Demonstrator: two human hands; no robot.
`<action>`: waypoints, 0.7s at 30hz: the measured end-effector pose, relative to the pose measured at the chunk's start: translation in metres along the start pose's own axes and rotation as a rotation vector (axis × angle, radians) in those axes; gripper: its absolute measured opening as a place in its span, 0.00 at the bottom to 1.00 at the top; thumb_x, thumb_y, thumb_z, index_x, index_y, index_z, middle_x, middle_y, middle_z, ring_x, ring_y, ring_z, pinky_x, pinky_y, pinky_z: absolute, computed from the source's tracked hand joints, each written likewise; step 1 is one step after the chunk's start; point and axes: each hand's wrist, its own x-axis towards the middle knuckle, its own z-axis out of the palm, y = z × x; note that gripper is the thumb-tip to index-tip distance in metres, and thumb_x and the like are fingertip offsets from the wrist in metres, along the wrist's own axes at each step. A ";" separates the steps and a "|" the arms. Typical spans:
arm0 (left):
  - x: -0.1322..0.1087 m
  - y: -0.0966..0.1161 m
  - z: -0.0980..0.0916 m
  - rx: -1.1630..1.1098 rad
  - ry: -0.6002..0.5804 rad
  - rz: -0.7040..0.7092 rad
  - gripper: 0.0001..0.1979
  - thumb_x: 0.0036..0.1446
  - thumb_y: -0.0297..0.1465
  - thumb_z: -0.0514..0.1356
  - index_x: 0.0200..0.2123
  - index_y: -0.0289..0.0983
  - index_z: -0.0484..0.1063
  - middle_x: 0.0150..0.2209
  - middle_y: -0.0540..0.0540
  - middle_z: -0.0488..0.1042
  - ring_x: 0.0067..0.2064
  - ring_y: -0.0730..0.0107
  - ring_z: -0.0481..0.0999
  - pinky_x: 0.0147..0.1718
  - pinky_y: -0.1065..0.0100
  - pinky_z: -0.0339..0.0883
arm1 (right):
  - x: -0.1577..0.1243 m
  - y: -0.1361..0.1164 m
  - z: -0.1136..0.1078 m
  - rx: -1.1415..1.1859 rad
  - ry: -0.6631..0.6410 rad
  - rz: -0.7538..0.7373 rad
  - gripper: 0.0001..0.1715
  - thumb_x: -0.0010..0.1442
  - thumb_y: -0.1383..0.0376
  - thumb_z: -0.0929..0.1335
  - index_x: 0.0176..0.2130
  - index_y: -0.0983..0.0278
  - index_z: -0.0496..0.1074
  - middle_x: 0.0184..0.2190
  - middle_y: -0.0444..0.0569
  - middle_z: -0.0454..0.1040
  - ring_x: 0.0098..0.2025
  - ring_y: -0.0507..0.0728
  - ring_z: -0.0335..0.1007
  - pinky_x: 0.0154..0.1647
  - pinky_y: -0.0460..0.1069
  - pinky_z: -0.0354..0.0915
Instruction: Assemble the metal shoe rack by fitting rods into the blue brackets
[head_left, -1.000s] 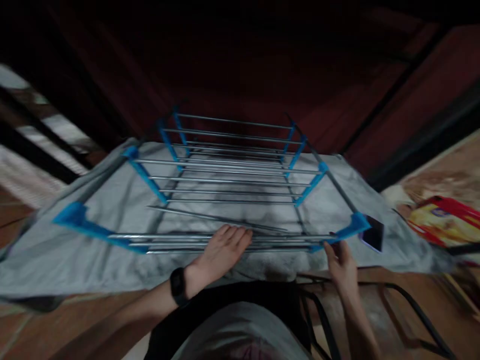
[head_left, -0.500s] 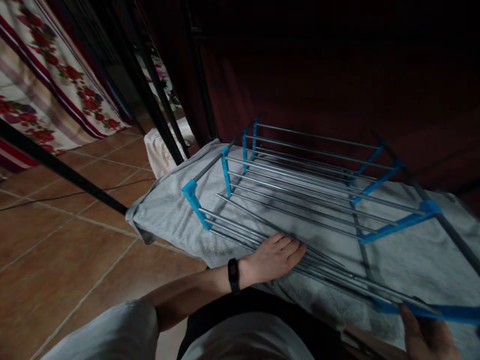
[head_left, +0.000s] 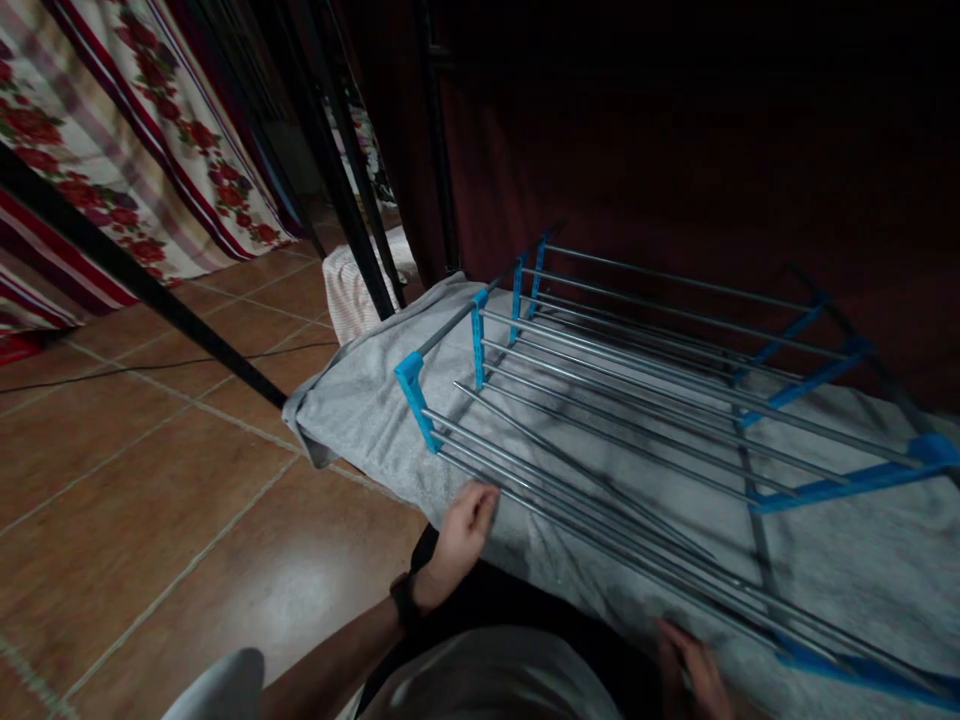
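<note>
A shoe-rack-like frame (head_left: pixel 615 400) of grey metal tubes and blue plastic end brackets lies on a grey blanket. Just in front of its near bars is my left hand (head_left: pixel 466 525), wearing a dark wristband, its fingers curled in with nothing seen in them. My right hand (head_left: pixel 694 665), slightly blurred, hovers low at the blanket's near side. Its fingers look loosely extended and apart, without contact with the frame. One loose metal tube (head_left: pixel 540 440) rests slantwise across the frame's near section. The blue bracket (head_left: pixel 862 670) at the near right runs past the view's edge.
Dark metal posts (head_left: pixel 352 150) rise at the left, and a slanted dark bar (head_left: pixel 187 330) crosses above the tiled floor (head_left: pixel 150 480). A floral curtain (head_left: pixel 150 150) hangs at far left. Dark red cloth (head_left: pixel 637 170) hangs behind the frame. A thin cable crosses the tiles.
My left hand has come off the near tubes and moved left toward me. My right hand has left the near-right bracket and moved left. The view has shifted slightly left.
</note>
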 end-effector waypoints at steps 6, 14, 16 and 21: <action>0.027 -0.059 -0.033 -0.005 0.395 -0.261 0.09 0.59 0.30 0.54 0.44 0.39 0.65 0.42 0.44 0.69 0.43 0.63 0.71 0.41 0.63 0.68 | 0.047 -0.056 0.071 -0.190 -0.300 -0.397 0.21 0.72 0.61 0.55 0.59 0.62 0.65 0.53 0.55 0.72 0.56 0.61 0.68 0.56 0.59 0.64; 0.057 -0.092 -0.045 0.022 0.245 -0.240 0.14 0.48 0.24 0.58 0.40 0.38 0.69 0.38 0.46 0.72 0.41 0.62 0.71 0.47 0.58 0.67 | 0.087 -0.089 0.115 -0.574 -0.496 -0.405 0.20 0.73 0.62 0.55 0.52 0.63 0.71 0.39 0.54 0.79 0.42 0.58 0.76 0.46 0.51 0.66; 0.060 -0.095 -0.045 0.023 0.232 -0.255 0.09 0.49 0.25 0.58 0.36 0.38 0.69 0.35 0.48 0.71 0.39 0.63 0.71 0.45 0.59 0.67 | 0.091 -0.087 0.113 -0.596 -0.526 -0.395 0.21 0.73 0.60 0.55 0.50 0.63 0.72 0.34 0.52 0.79 0.36 0.57 0.77 0.40 0.49 0.66; 0.062 -0.100 -0.043 0.032 0.256 -0.273 0.04 0.50 0.26 0.57 0.31 0.39 0.68 0.33 0.48 0.71 0.38 0.63 0.70 0.44 0.59 0.66 | 0.096 -0.085 0.105 -0.594 -0.623 -0.402 0.22 0.73 0.60 0.55 0.47 0.61 0.75 0.34 0.50 0.80 0.34 0.57 0.78 0.36 0.48 0.66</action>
